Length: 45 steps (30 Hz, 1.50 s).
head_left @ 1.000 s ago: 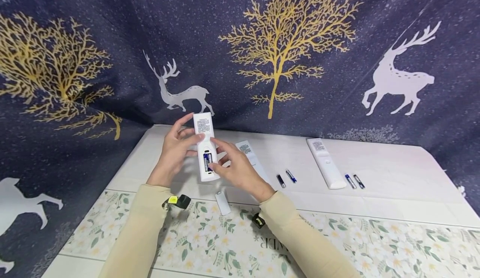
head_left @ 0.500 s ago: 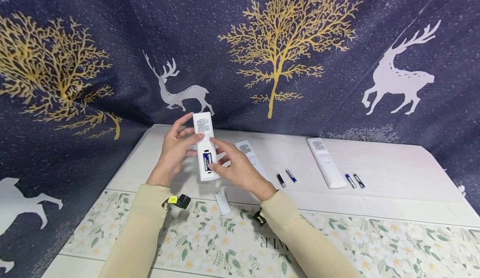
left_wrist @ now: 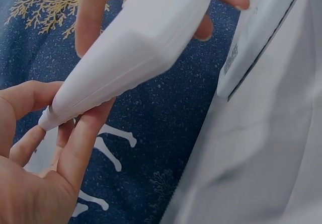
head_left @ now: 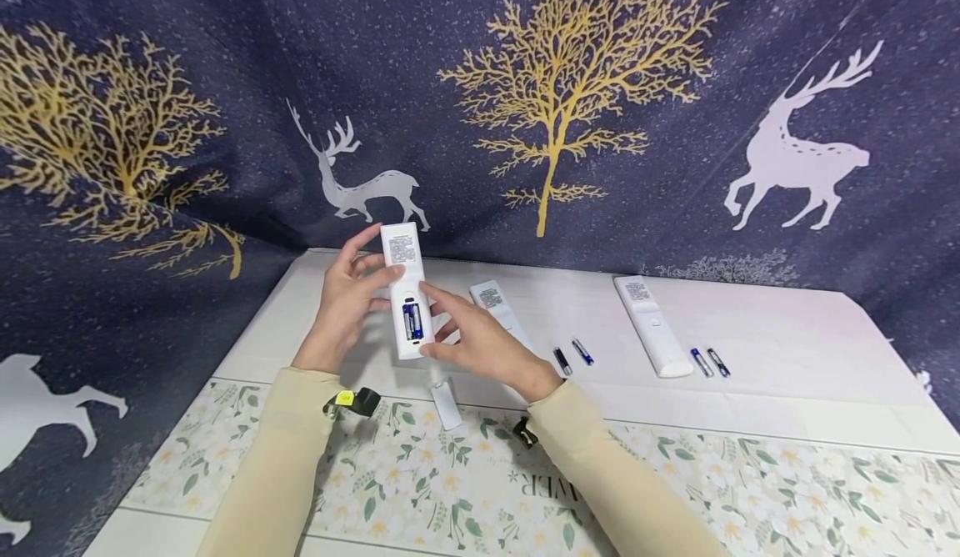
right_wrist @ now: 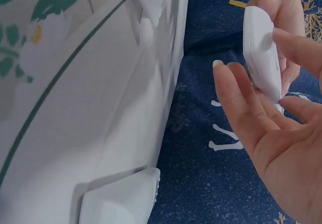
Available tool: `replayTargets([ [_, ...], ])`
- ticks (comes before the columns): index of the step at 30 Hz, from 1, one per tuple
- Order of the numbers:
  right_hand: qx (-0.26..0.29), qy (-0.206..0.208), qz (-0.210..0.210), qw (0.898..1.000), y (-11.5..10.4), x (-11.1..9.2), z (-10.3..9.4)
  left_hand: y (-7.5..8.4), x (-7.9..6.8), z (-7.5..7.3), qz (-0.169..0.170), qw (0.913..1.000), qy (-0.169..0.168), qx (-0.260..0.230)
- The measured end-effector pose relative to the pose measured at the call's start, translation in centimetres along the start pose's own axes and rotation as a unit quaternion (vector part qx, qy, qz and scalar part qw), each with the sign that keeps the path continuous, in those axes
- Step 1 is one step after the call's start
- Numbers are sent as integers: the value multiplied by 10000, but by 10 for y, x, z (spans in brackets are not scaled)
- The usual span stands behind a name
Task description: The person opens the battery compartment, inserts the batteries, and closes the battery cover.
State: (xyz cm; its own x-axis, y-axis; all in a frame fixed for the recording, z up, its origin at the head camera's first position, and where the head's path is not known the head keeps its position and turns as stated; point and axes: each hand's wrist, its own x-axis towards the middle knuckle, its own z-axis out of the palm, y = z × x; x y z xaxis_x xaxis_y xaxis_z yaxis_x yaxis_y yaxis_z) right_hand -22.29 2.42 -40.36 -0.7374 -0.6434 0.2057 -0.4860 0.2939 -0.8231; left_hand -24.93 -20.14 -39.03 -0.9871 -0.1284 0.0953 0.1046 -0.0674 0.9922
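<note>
My left hand (head_left: 337, 311) grips a white remote control (head_left: 401, 244), held up above the table with its back facing me. The left thumb lies across the back, near the printed label. Two blue-and-silver batteries (head_left: 412, 322) sit side by side in the uncovered compartment. At the remote's lower right side, my right hand (head_left: 483, 340) holds the edge between thumb and index finger. The right wrist view shows its other fingers spread beside the remote (right_wrist: 261, 53). Below the hands, the loose battery cover (head_left: 446, 405) lies on the table.
Another white remote (head_left: 489, 297) lies partly behind the right hand, with two loose batteries (head_left: 572, 357) to its right. Farther right lies a third remote (head_left: 652, 332), two more batteries (head_left: 709, 363) beside it. A dark deer-print cloth (head_left: 480, 123) hangs behind the table.
My right thumb has come off the batteries and down to the remote's lower edge, leaving both batteries in full view. The held remote has shifted slightly left and up.
</note>
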Motion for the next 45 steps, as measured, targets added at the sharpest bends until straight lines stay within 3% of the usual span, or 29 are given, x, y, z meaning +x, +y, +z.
replayTargets([
  [12, -159, -293, 599, 9977, 6, -12, -6, -2, 3, -4, -94, 9995, 291, -44],
  [23, -566, -1239, 1445, 9801, 9, -14, 0, -1, 5, -11, 104, 9985, 480, -250],
  [35, -1489, -1616, 1014, 9703, 15, -16, 12, -1, 3, -12, 89, 9985, 508, -209],
  [45, -1324, -1527, 874, 9755, 15, -18, 13, -1, 2, -10, 42, 9983, 554, -179],
])
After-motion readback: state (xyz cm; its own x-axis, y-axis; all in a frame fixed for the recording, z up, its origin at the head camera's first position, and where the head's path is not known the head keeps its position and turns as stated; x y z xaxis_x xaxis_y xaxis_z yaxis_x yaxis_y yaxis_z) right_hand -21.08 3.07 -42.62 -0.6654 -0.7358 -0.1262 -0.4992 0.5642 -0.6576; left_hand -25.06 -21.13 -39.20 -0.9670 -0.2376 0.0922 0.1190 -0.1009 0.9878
